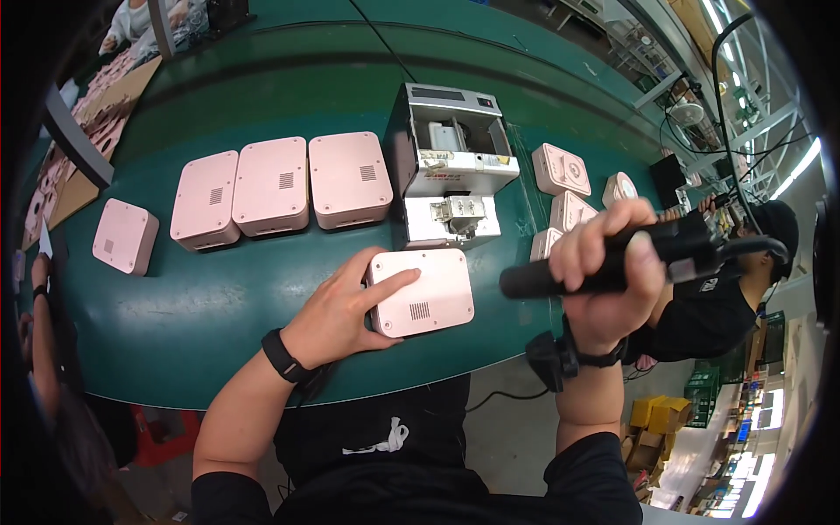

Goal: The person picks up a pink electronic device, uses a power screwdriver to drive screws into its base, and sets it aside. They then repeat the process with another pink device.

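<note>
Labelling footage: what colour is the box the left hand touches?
The box is pale pink, clearest in the head view.

A green table (pixel 192 324) bears pink boxes (pixel 430 294) and a silver-and-black machine (pixel 455 181).

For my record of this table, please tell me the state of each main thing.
Held pink case: lying flat
Black tool: raised, apart from case
Left hand: gripping the case's left end
Right hand: closed around the tool
Three pink cases: flat, in a row
Far-left case: flat, alone
Grey machine: upright, top open
</note>
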Motion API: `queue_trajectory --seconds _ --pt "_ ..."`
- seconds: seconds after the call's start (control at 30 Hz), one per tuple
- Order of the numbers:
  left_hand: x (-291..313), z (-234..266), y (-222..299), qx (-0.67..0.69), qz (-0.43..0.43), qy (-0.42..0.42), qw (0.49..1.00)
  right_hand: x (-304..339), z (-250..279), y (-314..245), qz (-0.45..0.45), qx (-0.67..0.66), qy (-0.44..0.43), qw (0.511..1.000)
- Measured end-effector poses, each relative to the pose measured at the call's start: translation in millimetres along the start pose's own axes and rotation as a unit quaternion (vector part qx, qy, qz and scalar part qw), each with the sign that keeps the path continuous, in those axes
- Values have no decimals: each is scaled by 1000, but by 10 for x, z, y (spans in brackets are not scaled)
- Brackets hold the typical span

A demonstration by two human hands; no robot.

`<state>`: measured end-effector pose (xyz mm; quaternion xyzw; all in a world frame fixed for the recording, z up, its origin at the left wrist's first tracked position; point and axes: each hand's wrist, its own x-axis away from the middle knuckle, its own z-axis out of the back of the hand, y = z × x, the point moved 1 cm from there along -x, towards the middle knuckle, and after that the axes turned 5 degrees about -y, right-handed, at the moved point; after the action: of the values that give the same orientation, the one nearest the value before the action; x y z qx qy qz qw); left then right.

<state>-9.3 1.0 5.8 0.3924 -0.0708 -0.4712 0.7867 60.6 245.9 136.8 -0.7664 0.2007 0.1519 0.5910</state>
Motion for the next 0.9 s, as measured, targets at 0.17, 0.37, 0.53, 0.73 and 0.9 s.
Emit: queue_trajectory --seconds 0.17,0.37,0.53,0.73,0.9 --pt "12 -14 26 -3 -3 -4 1000 -430 -131 40 46 60 78 994" --pt "7 -26 27 -12 -4 2 1000 -553 -65 252 16 97 71 993" --pt "25 1 -12 0 -10 9 1000 -157 -227 42 -33 -5 37 999" --pt "22 -34 -66 -6 -9 3 1000 215 -359 12 -33 13 -35 999" --pt "36 -66 -83 -7 -8 2 1000 299 -399 30 -34 40 -23 998"
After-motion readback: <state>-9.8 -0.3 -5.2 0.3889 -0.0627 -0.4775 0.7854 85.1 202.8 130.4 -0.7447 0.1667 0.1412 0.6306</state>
